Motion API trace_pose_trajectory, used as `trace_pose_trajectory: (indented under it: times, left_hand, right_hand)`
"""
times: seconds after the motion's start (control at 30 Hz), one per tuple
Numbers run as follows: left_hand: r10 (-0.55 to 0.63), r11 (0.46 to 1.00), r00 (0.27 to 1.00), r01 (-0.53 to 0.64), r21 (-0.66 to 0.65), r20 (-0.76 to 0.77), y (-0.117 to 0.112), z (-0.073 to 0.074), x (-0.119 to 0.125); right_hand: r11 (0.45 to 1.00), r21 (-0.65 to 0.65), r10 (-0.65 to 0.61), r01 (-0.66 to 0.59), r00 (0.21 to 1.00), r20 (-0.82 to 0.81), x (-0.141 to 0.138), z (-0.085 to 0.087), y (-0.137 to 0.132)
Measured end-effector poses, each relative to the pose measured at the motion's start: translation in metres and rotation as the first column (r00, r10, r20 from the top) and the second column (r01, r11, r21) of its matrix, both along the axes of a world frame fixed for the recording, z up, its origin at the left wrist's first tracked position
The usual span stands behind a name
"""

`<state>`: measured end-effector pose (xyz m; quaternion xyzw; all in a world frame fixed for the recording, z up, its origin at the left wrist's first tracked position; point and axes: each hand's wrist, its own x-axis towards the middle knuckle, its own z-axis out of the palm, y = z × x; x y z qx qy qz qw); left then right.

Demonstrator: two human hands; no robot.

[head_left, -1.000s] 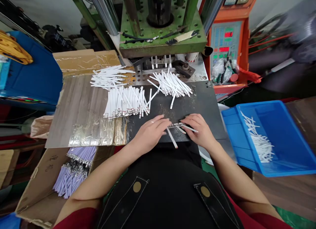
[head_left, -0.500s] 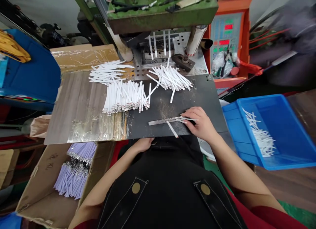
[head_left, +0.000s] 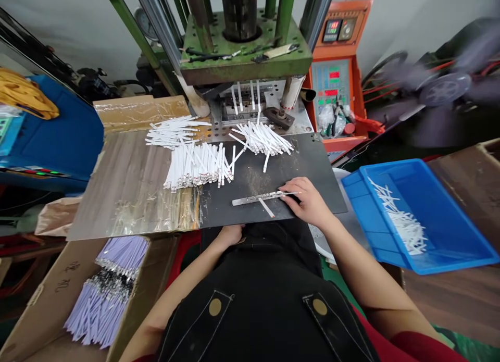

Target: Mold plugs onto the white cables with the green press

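My right hand [head_left: 307,201] grips the right end of a narrow metal bar [head_left: 255,199] lying on a black plate [head_left: 304,161]. Thin white strips cross the bar, and one [head_left: 266,208] sticks out below it. My left hand [head_left: 230,234] rests at the plate's front edge, against a black apron [head_left: 265,310], with its fingers partly hidden. Farther from both hands lie loose piles of white strips with metal-tipped ends [head_left: 197,166] [head_left: 262,139] [head_left: 174,132].
A green hydraulic press [head_left: 246,54] stands straight ahead, with an orange control panel [head_left: 331,80] on its right. A blue plastic bin [head_left: 390,169] holding white strips sits to my right. A cardboard box [head_left: 50,299] of lilac strips sits at lower left.
My left hand has moved off the metal bar to the plate's front edge, uncovering the bar's left part. My right hand stays on the bar. The whole view has shifted with my head.
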<state>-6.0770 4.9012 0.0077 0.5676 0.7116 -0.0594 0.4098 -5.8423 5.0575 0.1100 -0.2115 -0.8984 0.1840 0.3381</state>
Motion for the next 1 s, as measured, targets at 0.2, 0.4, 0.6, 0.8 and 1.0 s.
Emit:
trace_pose_trajectory:
  times: [0.2,0.4,0.6,0.8,1.0]
  left_hand:
    - [0.065,0.998,0.995,-0.063,0.029,-0.070,-0.025,0.022,-0.007]
    - [-0.089,0.933,0.990,0.043,0.357,0.112,-0.075,0.127,-0.046]
    - [-0.054,0.418,0.932,-0.305,0.856,0.358,-0.008,0.170,-0.025]
    - [-0.197,0.465,0.966,-0.061,0.883,0.170,0.041,0.139,-0.007]
    - [-0.223,0.630,0.975,0.136,0.765,0.010,0.042,0.154,-0.010]
  right_hand:
    - [1.000,-0.014,0.005,-0.005,1.000,0.012,0.001,0.002,0.000]
    - [0.999,-0.037,0.007,-0.006,0.999,0.034,0.002,0.003,0.001]
    - [0.998,-0.063,0.019,-0.017,0.999,0.033,0.002,0.006,0.001]
    - [0.997,-0.077,0.008,-0.007,1.000,0.023,0.003,0.005,0.001]
    - [0.993,-0.121,0.011,-0.006,0.999,0.040,-0.001,0.006,-0.002]
